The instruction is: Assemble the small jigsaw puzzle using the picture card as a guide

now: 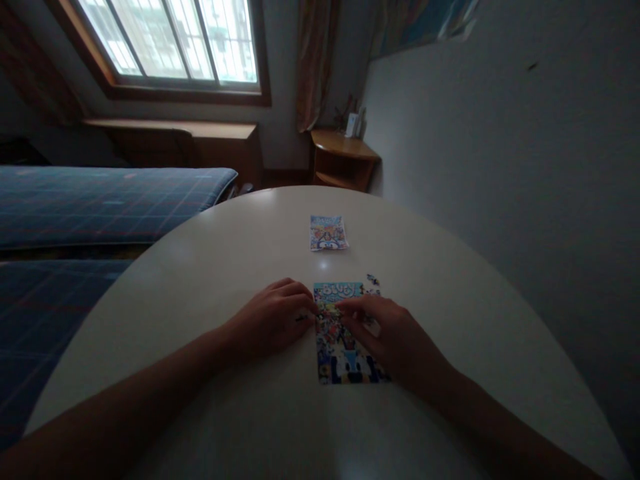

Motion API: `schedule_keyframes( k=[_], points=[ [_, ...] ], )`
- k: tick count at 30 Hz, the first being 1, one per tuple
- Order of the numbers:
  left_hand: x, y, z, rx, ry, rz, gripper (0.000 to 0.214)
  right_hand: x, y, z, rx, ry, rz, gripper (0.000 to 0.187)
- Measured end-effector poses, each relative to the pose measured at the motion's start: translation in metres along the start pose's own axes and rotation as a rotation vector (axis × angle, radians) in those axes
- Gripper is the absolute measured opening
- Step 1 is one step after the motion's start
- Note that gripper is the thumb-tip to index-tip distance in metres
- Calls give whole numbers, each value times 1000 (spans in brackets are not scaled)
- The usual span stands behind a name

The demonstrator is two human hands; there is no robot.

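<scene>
A colourful jigsaw puzzle (345, 368) with "BLUEY" lettering lies flat on the white table (240, 427). My left hand (277, 317) rests at its left edge, fingers curled and close together. Something small and dark shows between that thumb and fingers, too dim to name. Over the middle and right of the puzzle, my right hand (387, 333) bends thumb and forefinger toward each other in a pinch, tips down at the picture. Whatever lies between those tips is hidden. A loose puzzle piece (373, 279) sits beyond the upper right corner. My right hand covers part of the puzzle's right side.
Farther back on the table lies a small printed picture sheet (327, 233) with similar artwork. A bed with a blue plaid mattress (110, 207) stands to the left. A wooden corner shelf (345, 145) is behind the table, and a pale wall (480, 160) runs along the right.
</scene>
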State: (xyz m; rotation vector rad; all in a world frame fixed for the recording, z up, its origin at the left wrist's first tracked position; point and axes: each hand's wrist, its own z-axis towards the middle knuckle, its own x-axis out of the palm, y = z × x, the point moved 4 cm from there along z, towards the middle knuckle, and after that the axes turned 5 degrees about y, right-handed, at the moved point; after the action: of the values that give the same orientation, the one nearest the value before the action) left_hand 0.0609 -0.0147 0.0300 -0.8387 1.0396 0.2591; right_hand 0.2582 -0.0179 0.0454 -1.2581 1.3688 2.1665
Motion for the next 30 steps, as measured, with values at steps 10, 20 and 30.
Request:
schedule_keyframes(
  k=[10,20,30],
  points=[
    [-4,4,-2,154,95,238,9,9,1,16,109,-16,73,10],
    [0,-3,-3,35,94,211,7,16,-7,9,31,-57,42,12],
    [-4,-8,3,418,72,492,13,15,-6,10,92,-7,14,10]
  ],
)
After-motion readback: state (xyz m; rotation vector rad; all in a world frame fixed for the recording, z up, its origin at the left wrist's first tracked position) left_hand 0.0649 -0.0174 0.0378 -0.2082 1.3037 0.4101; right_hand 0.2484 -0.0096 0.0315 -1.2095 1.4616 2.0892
